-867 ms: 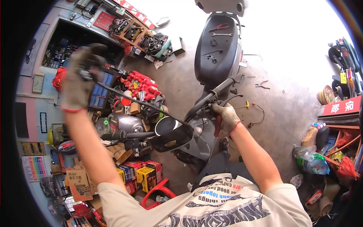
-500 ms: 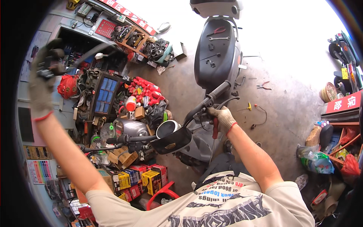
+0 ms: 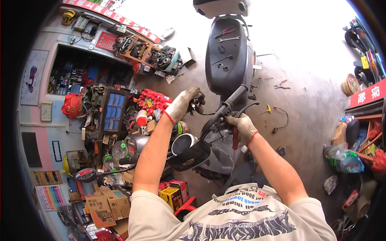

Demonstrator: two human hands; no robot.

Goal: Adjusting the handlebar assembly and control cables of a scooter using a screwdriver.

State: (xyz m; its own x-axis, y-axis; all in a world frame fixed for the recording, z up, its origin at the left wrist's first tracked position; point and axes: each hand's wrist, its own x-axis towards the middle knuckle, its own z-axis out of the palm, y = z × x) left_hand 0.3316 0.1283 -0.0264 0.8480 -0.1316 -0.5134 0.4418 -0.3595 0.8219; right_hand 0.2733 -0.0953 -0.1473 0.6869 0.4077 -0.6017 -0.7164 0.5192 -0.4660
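My left hand (image 3: 185,105), in a knitted work glove with a red cuff, is closed round a dark metal part with a thin curved arm (image 3: 206,113). It is beside the scooter's right handlebar (image 3: 229,102); the glove hides much of the part. My right hand (image 3: 244,127), gloved alike, is at the inner end of the right grip, by the black brake lever (image 3: 248,107). A red-handled screwdriver (image 3: 235,138) sits in that fist, its shaft pointing down towards me. Below the bars are the round white-rimmed gauge (image 3: 183,143) and black front cover (image 3: 189,157).
On the black scooter seat (image 3: 226,78) lie red pliers (image 3: 226,31), a wrench (image 3: 229,39) and small parts. More pliers (image 3: 282,84), a yellow-handled tool (image 3: 268,108) and a cable (image 3: 286,120) are on the floor. Cartons (image 3: 106,207) and bottles crowd the left; shelves (image 3: 368,116) stand right.
My left hand has swung from far left to beside the right handlebar, carrying the dark part. My right hand stays at the bar with the screwdriver. The view has shifted slightly.
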